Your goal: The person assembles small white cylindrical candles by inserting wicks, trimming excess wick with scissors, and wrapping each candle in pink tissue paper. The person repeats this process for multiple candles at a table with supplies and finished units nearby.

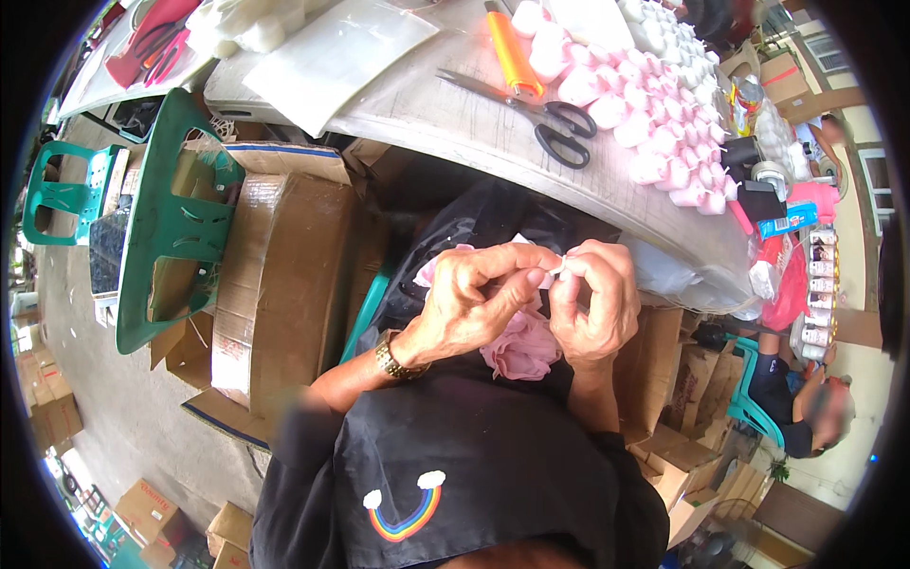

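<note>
Green chairs: one plastic chair (59, 190) stands at the far left, and another (175, 223) lies tipped against the boxes; both are bent by the lens.
Cardboard boxes: a tall brown box (284, 284) stands below the table's near edge, its lower end hidden behind the person's sleeve.
Plastic sheet: a clear sheet (332, 47) lies at the table's left end, its top cut off by the frame.
Left hand: the left hand (469, 303), with a gold watch (393, 358) at the wrist, is closed, thumb and forefinger pinching a small white piece (559, 270).
White piece: it is held in front of the table's near edge, over the lap; it is too small and too covered by fingers to make out what it is.
Pink material: a crumpled pink bundle (521, 346) sits under both hands, mostly hidden by them.
Right hand: the right hand (597, 303) is curled shut, its fingertips pinching the same white piece, touching the left hand.
Scissors: black-handled scissors (540, 119) lie on the table (455, 128) beside an orange cutter (512, 52).
Pink and white pieces: rows of them (654, 104) fill the table's right end, blurring together toward the far edge.
Other person: a seated person (796, 408) shows at the right rim, partly cut off.
</note>
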Available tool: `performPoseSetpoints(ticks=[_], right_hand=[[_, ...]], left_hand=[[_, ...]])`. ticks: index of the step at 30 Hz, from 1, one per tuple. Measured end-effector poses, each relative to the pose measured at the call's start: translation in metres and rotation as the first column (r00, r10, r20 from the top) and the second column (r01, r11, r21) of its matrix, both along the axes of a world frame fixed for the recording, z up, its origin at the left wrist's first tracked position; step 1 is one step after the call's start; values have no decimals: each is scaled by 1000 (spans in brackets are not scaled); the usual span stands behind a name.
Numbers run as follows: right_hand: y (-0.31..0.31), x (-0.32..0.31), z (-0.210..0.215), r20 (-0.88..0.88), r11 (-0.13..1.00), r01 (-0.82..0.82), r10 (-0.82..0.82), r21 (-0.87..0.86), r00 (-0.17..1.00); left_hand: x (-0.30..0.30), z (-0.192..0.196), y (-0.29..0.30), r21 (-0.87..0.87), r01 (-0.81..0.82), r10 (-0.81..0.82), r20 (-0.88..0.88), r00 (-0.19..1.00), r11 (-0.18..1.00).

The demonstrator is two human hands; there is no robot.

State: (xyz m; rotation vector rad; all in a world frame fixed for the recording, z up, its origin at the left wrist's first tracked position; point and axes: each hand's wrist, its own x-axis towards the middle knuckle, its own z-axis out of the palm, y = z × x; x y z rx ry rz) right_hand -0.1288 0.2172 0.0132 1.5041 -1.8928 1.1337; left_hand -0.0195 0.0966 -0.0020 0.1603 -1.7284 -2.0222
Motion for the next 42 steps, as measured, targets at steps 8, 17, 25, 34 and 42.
performPoseSetpoints(ticks=[8, 17, 25, 34, 42], right_hand=[[1, -9, -3, -76, 997, 75, -76, -14, 994], [6, -8, 6, 169, 1000, -12, 16, -24, 985], [6, -3, 14, 517, 982, -186, 171, -24, 839], [6, -2, 15, 387, 989, -87, 34, 119, 921], [8, -5, 11, 298, 988, -62, 18, 139, 954]], left_hand=[[2, 9, -6, -268, 43, -21, 84, 996, 963], [-2, 12, -5, -302, -46, 96, 152, 984, 952], [-5, 8, -5, -436, -131, 160, 30, 987, 890], [-5, 0, -4, -484, -182, 190, -33, 981, 856], [-7, -6, -4, -491, -196, 189, -64, 980, 849]])
